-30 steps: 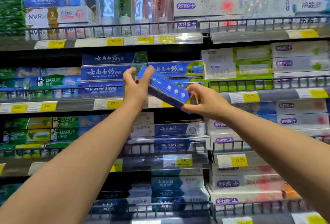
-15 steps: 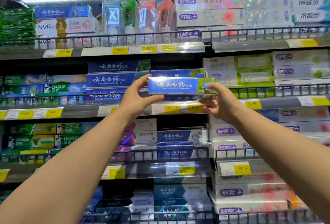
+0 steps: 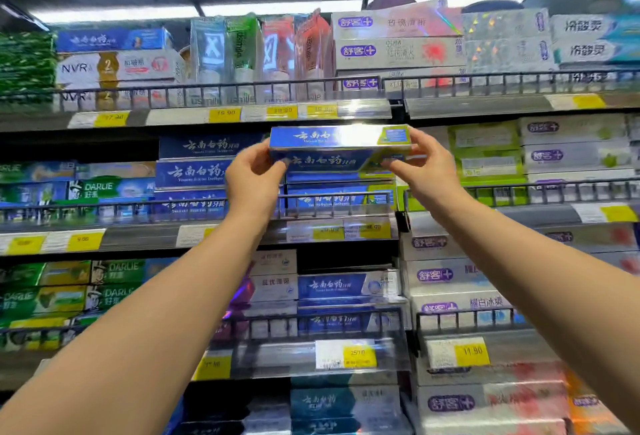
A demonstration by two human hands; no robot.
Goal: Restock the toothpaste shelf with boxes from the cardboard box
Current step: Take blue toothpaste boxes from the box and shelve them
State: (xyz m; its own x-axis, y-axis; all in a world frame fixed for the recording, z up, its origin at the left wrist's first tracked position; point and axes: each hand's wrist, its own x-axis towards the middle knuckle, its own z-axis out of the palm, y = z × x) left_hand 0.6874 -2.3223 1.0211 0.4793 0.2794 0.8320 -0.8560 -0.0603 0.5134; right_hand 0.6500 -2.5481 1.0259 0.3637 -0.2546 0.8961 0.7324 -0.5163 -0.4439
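Blue box gripped at both ends, left hand and right hand, held level above the blue stack on the second shelf. Not yet set down. Carton not in view; remaining stock unknown. Wire rail below, price strip close overhead.

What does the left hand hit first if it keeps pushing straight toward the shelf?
Probably the stack of blue toothpaste boxes behind the black wire shelf rail. The left hand and right hand hold a blue toothpaste box just above that stack. Depth is unclear.
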